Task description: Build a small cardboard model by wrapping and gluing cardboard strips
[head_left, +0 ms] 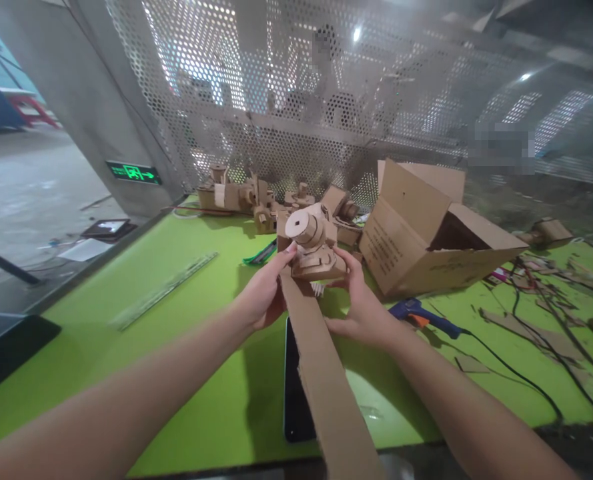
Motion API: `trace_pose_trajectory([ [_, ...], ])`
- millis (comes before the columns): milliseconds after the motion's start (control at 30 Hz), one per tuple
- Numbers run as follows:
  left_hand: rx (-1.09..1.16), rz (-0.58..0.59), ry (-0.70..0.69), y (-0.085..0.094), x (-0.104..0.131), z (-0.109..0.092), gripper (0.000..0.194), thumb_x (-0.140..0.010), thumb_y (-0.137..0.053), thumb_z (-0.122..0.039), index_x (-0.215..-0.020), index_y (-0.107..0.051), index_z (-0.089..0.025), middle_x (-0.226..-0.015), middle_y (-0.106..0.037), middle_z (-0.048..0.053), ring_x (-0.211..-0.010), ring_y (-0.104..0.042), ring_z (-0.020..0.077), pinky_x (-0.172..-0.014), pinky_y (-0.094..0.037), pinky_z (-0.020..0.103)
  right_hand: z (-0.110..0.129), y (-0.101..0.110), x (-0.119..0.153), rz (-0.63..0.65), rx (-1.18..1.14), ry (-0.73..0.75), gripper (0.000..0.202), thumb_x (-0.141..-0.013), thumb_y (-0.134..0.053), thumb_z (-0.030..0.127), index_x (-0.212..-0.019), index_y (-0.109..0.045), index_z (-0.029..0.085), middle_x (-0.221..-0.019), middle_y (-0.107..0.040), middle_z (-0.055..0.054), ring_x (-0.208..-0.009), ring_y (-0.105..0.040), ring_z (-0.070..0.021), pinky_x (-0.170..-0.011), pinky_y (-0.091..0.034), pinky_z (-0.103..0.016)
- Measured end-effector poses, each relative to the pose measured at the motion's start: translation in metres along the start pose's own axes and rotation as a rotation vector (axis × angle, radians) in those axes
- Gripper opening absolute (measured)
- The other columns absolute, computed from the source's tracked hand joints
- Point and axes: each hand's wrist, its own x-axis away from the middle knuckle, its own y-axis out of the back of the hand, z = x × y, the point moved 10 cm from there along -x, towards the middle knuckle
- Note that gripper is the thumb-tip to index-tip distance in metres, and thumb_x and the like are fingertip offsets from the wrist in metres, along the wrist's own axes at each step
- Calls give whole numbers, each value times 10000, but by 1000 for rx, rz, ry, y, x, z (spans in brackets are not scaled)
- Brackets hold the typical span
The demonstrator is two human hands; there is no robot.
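Observation:
Between my two hands, above the green table (176, 373), is a cardboard model camera (313, 240) with a round lens on its front. A long cardboard strap (326, 373) runs from it toward me, past the table's near edge. My left hand (263, 290) grips the model's left side, thumb near the lens. My right hand (363, 300) has its fingers on the right side. Beneath the strap lies a dark tablet (296, 393), partly covered. A blue glue gun (426, 317) with an orange trigger rests just right of my right hand.
An open cardboard box (411, 253) stands at the back right. Several cardboard models (231, 193) line the back, before a perforated metal screen (256, 80). A clear ruler (169, 290) lies left. Cardboard scraps (531, 333) and a cable (516, 380) spread over the right side.

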Motion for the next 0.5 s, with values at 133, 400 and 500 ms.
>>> trace_pose_trajectory([
  [133,34,65,-35,-2,-2,-1,428,-968,-659,-545,-1251,-683,-226,-1072,-819,91,-858,-798,274,-702,-672,390,9,2,2,-36,62,79,1293,-659,-984,232,-1702,-227,327,-1713,-382,-136,-1340,-620,-368,-1130,-543,-534],
  [400,-127,261,-53,-14,1,2,378,-913,-778,-482,-1073,-708,-147,-833,-769,95,-596,-710,197,-443,-614,288,-15,15,-6,-162,-114,145,847,-730,-944,361,-1485,-559,363,-1470,-625,-72,-1152,-720,-284,-898,-657,-436],
  [500,-96,293,-57,-17,3,2,349,-897,-810,-450,-985,-695,-132,-739,-720,59,-560,-672,176,-414,-616,285,-16,12,-5,-132,-32,199,893,-793,-919,349,-1566,-473,354,-1520,-582,-101,-1207,-705,-292,-936,-658,-452],
])
